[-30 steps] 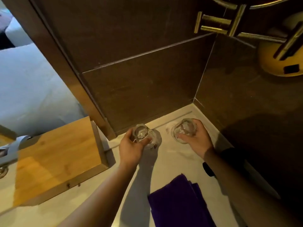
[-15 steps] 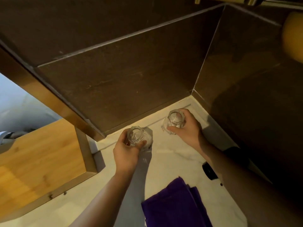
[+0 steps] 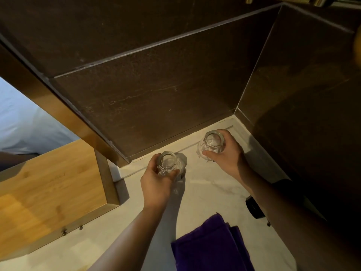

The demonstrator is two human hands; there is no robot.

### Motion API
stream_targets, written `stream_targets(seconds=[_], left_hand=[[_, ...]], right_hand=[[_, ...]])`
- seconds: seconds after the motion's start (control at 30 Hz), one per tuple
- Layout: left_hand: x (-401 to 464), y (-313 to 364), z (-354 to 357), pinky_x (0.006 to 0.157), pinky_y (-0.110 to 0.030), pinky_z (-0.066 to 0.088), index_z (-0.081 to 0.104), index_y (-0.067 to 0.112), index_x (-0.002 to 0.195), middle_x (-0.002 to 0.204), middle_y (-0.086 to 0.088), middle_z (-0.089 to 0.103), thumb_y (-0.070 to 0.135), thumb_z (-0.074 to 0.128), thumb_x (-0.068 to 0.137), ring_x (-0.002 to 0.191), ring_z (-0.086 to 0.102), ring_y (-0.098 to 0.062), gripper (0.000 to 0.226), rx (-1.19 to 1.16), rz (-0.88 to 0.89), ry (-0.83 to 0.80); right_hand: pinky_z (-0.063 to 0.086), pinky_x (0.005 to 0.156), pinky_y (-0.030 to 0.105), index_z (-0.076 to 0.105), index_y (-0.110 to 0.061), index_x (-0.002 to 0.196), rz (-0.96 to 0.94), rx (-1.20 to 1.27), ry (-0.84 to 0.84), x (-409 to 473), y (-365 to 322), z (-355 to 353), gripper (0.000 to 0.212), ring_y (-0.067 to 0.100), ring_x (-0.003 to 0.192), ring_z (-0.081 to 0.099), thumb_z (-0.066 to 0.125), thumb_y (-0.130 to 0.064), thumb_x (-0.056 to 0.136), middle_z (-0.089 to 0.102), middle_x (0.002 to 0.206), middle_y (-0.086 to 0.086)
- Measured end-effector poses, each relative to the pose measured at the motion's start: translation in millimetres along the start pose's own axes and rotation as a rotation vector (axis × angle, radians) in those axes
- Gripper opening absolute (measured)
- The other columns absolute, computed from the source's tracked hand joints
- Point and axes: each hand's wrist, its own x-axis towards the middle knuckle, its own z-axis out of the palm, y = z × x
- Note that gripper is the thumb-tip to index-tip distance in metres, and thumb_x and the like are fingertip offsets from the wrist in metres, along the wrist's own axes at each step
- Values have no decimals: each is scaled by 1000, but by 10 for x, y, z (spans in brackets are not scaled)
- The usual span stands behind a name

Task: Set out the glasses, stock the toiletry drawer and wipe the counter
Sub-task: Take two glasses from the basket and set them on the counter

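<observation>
1. A pale marbled tabletop (image 3: 205,184) runs into a corner formed by two dark brown walls, the back wall (image 3: 156,90) and the side wall (image 3: 302,94).
2. A wooden box (image 3: 52,190) of light bamboo stands on the tabletop to the left, well apart from both glasses, with two small metal studs along its lower edge.
3. A folded purple cloth (image 3: 211,245) lies on the tabletop at the near edge, between the two forearms and touching neither glass.
4. A small black object (image 3: 254,208) sits near the right forearm, partly hidden by it; what it is cannot be told.
5. Brass-coloured fittings (image 3: 281,0) show at the top edge, mostly cut off.
6. The left hand (image 3: 156,182) reaches forward, its fingers (image 3: 154,159) and thumb curled round the left glass (image 3: 168,163), a clear faceted tumbler near the base of the back wall.
7. The right hand (image 3: 228,155) reaches toward the corner, its fingers (image 3: 226,133) wrapped over the far side and its thumb on the near side of the right glass (image 3: 212,144), which sits close to the corner.
8. Whether either glass rests on the tabletop or is held just above it cannot be told.
9. The two glasses are near each other but apart, the right one deeper in.
</observation>
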Motion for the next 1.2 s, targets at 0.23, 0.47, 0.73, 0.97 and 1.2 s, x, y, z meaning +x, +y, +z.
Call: stream_targets(seconds=[0.23, 0.47, 0.73, 0.97, 1.2], left_hand=[[3, 48, 37, 99, -29, 49, 54, 29, 129, 116, 16, 58, 15, 82, 80, 110, 56, -9, 58, 4, 11, -10], [-33, 66, 93, 107, -37, 48, 52, 25, 136, 125, 10, 60, 14, 79, 84, 114, 54, -9, 60, 4, -1, 14], [-8, 38, 111, 106, -36, 51, 55, 26, 132, 128, 7, 63, 17, 82, 81, 118, 59, -16, 58, 44, 26, 17], [6, 15, 114, 104, -37, 52, 56, 27, 130, 124, 10, 63, 19, 84, 79, 117, 61, -18, 59, 64, 27, 24], [27, -4, 102, 100, -39, 56, 57, 31, 126, 121, 12, 64, 23, 86, 76, 113, 63, -17, 58, 104, 51, 18]], right_hand=[[55, 100, 44, 51, -29, 133, 17, 28, -5, 35, 6, -9, 68, 16, 121, 56, 87, -24, 75, 58, 129, -9], [55, 99, 43, 51, -33, 130, 5, -1, 23, 26, 24, 50, 69, 15, 118, 57, 89, -30, 72, 59, 127, -10], [55, 100, 44, 50, -29, 133, -11, -15, 49, -45, 53, 79, 73, 15, 118, 55, 89, -25, 72, 57, 127, -9], [54, 102, 43, 49, -28, 135, -16, -28, 47, -46, 93, 72, 74, 12, 118, 53, 89, -25, 73, 54, 127, -12], [56, 99, 42, 50, -32, 131, -14, -33, 48, 10, 131, 93, 72, 16, 119, 56, 90, -24, 72, 56, 125, -13]])
